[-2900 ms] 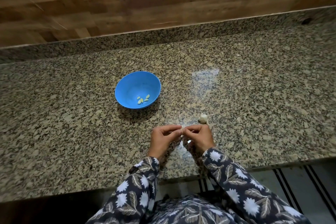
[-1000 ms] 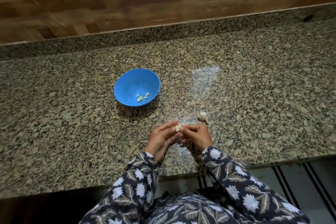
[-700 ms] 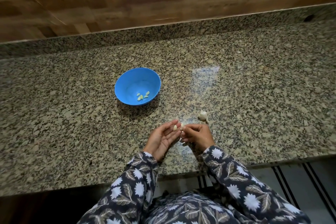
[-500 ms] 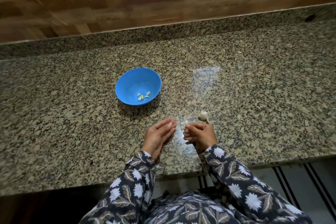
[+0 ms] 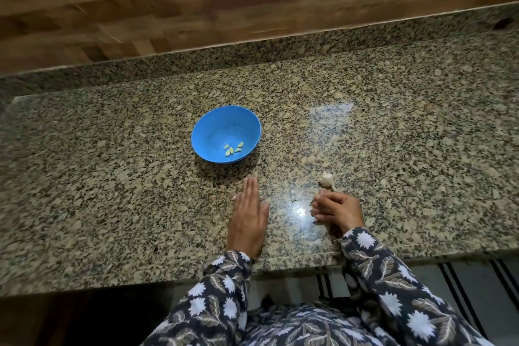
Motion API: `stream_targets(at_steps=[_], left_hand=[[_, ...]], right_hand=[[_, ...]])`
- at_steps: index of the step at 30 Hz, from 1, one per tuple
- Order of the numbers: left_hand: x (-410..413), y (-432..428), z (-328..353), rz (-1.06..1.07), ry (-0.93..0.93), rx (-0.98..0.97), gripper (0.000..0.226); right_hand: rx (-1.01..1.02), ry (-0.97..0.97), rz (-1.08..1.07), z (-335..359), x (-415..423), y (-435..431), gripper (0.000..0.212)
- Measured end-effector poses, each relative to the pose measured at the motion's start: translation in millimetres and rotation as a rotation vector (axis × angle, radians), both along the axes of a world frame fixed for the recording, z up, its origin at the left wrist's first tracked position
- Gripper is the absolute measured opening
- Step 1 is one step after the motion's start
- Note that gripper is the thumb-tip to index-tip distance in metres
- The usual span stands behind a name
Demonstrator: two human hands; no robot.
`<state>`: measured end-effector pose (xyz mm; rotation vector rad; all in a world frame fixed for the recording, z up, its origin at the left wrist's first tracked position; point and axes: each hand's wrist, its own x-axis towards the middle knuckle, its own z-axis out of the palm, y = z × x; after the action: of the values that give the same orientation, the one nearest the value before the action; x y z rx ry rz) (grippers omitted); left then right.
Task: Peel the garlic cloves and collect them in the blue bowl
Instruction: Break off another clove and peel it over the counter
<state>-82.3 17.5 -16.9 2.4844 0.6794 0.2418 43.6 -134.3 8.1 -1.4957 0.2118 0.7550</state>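
Note:
The blue bowl (image 5: 209,132) stands on the granite counter and holds several peeled garlic cloves (image 5: 233,149). My left hand (image 5: 247,218) is stretched flat just below the bowl, fingers straight and pointing at it; I cannot see a clove under it. To the right, my right hand (image 5: 335,210) has its fingers curled and seems to pinch a small scrap of garlic peel at its fingertips. A small white garlic bulb piece (image 5: 326,178) lies on the counter just beyond my right hand, untouched.
The granite counter (image 5: 407,149) runs wide to both sides, with a low granite upstand and a wooden wall behind. Its front edge is close to my body. A striped mat (image 5: 463,286) lies on the floor at lower right.
My hands have separated. The left hand took the peeled clove, flattened out and moved up-left toward the bowl. The right hand stayed near the garlic bulb, fingers curled.

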Motion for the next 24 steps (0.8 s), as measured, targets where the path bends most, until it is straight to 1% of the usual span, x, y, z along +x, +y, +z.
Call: stream_targets(at_steps=[3, 5, 7, 10, 13, 15, 17, 20, 24], left_hand=[[9, -7, -15, -0.058, 0.183, 0.060, 0.065], [21, -7, -16, -0.105, 0.223, 0.067, 0.066], [34, -7, -15, -0.182, 0.224, 0.059, 0.067], [50, -11, -12, -0.350, 0.203, 0.066, 0.065], [55, -12, -7, -0.536, 0.137, 0.069, 0.056], [48, -11, -6, -0.623, 0.084, 0.059, 0.054], [33, -7, -7, -0.651, 0.032, 0.072, 0.051], [6, 9, -13, -0.673, -0.039, 0.150, 0.041], [-32, 28, -13, -0.665, -0.013, 0.170, 0.039]], right_hand=[[0.009, -0.014, -0.009, 1, -3, -8, 0.005], [-0.005, -0.009, -0.017, 0, -4, -14, 0.005], [-0.023, -0.004, -0.032, -2, -5, -17, 0.008], [-0.025, -0.005, -0.059, -5, -6, -20, 0.012], [-0.012, -0.007, -0.070, -6, -8, -21, 0.012], [-0.010, -0.017, -0.073, -5, -10, -19, 0.011], [-0.005, -0.031, -0.051, -3, -13, -15, 0.008], [0.004, -0.041, 0.015, 1, -20, -4, 0.006], [0.021, -0.042, 0.107, -2, -32, 16, 0.005]])
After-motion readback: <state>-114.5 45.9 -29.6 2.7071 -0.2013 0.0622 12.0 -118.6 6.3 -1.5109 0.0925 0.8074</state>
